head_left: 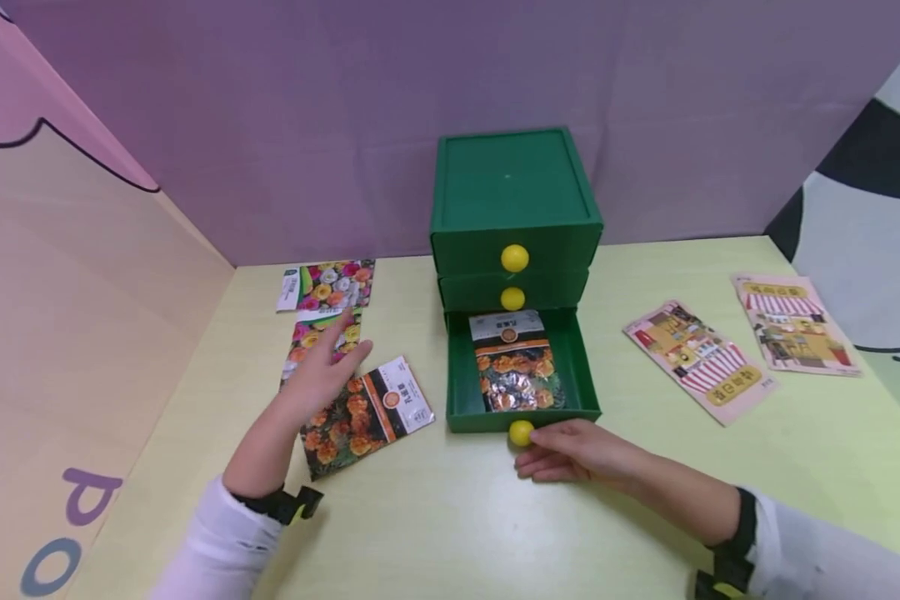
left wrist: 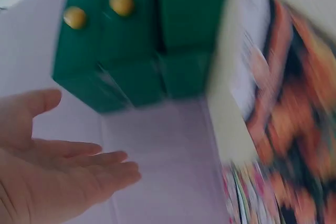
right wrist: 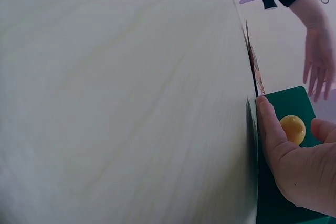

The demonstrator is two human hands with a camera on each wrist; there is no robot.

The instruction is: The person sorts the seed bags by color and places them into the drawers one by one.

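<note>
Green drawers, flower packets and two hands

Yellow-green worktop (head_left: 435, 517) carries everything. Far left lie two flower seed packets (head_left: 328, 285), one behind the other, near the purple wall. Above the nearer one hangs the left hand (head_left: 322, 367), fingers straight and spread, its grip apart and holding nothing. The left wrist view is blurry, so I cannot tell if the hand touches a packet. Just beside it, tilted, lies an orange flower packet (head_left: 367, 414).

In the middle stands a green box of drawers (head_left: 513, 196). Its top two drawers are closed, each with a yellow ball knob. The bottom drawer (head_left: 461, 379) is pulled out. Inside it lies another orange packet (head_left: 516, 367), flat, filling most of the drawer.

At the drawer's front sits its yellow knob (head_left: 521, 432). The right hand (head_left: 577, 454) rests on the worktop right there, with thumb and fingers curled close about the knob. The right wrist view shows fingers on both sides of it.

Far right lie two pink shop cards (head_left: 701, 360), well apart from the drawers.
</note>
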